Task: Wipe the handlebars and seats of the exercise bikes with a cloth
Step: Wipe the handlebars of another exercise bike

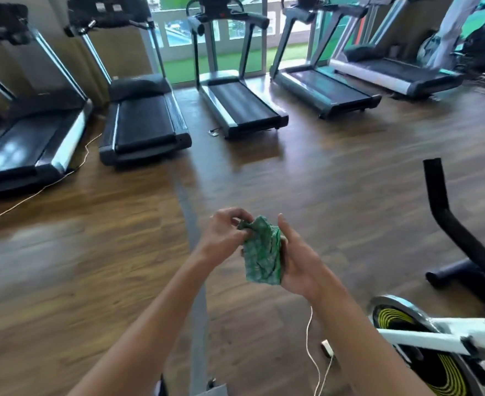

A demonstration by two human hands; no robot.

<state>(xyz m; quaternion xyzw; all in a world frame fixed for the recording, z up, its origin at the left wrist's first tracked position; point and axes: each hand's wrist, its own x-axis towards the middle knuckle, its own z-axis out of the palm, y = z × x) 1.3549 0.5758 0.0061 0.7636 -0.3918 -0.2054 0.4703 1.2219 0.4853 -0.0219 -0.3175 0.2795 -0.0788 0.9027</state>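
A crumpled green patterned cloth [262, 252] hangs between both hands at the centre of the view, above the wooden floor. My left hand [224, 238] pinches its upper left corner with curled fingers. My right hand [298, 258] holds the cloth's right side against the palm, thumb up. At the right edge stands a white exercise bike [447, 341] with a black and yellow flywheel [392, 315]. Its black handlebar [441, 207] rises above, to the right of my hands. The seat is out of view.
Several treadmills [235, 107] line the far side in front of windows. A thin cable [35, 192] runs across the floor at left. A white cord with a plug [328, 348] lies by the bike. A grey floor strip [192, 224] runs under my arms.
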